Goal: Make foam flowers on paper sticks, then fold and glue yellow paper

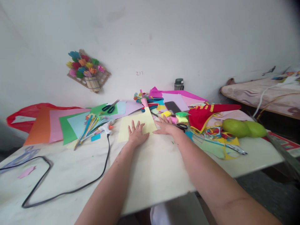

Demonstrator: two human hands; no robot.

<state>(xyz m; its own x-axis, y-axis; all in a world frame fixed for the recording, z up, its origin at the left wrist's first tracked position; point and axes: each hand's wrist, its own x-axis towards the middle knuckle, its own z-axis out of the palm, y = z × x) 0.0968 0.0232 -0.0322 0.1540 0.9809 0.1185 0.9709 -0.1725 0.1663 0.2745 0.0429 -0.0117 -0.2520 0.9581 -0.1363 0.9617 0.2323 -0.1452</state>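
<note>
A pale yellow sheet of paper [124,126] lies on the white table in front of me. My left hand [136,133] rests flat on it with the fingers spread. At the sheet's right edge, my right hand [165,125] lies with its fingers stretched out, touching the paper. Just left of the sheet is a white glue gun [106,127] with a black cord. A pair of black-handled scissors [182,126] is partly hidden beside my right wrist. Beyond the sheet stands a pink paper cone with colourful paper flowers [143,97].
Coloured paper sheets [55,125] and another pair of scissors [110,107] lie at the left and back. A phone [172,107], red cloth [199,117], green fruits [243,128] and paper scraps crowd the right. The black cord [70,191] loops across the table's left front.
</note>
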